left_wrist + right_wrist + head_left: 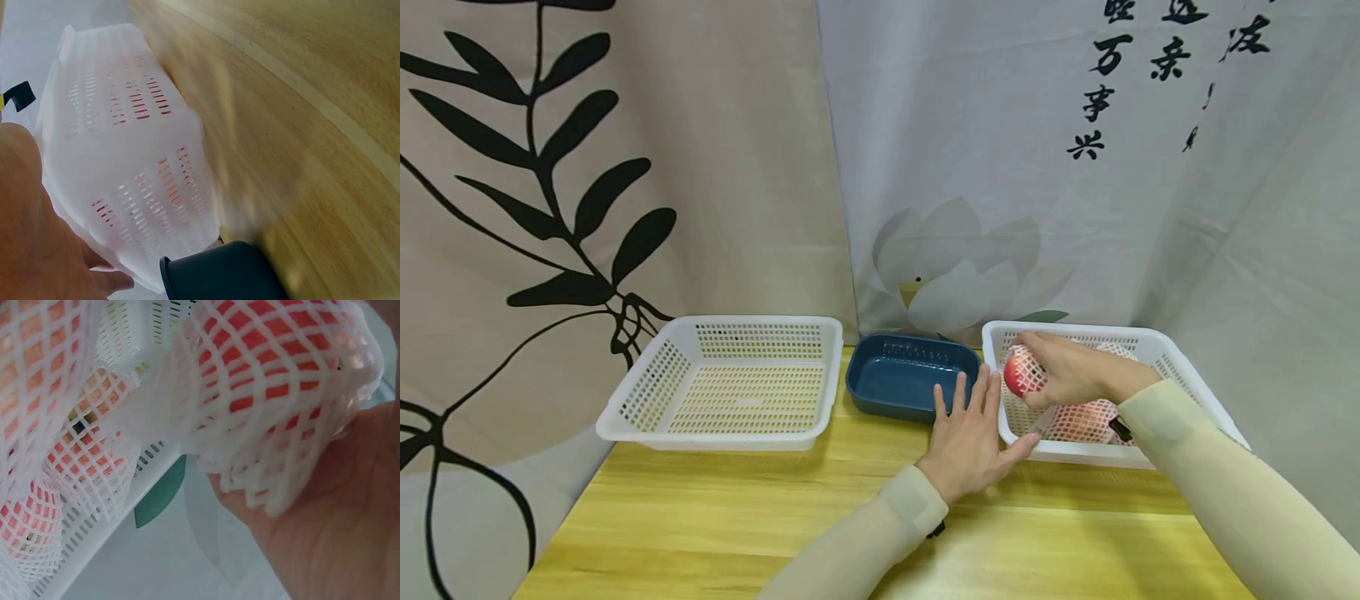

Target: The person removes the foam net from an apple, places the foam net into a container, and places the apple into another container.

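Note:
A red apple in a white foam net [1022, 372] is in my right hand [1067, 367], whose fingers and thumb curl round it over the left part of the right white basket [1090, 454]. The right wrist view shows the netted apple [275, 369] close up against the palm. More netted apples [1082, 421] lie in that basket, partly hidden by the hand and arm. With fingers straight and spread, my left hand [966, 454] reaches the gap between that basket and the dark blue container [887, 410]. Whether its fingertips touch either rim is unclear.
Left of the blue container stands another white perforated basket [730, 440], with nothing in it. All three containers line the back of the wooden table [737, 517]. A printed curtain [737, 167] hangs right behind them.

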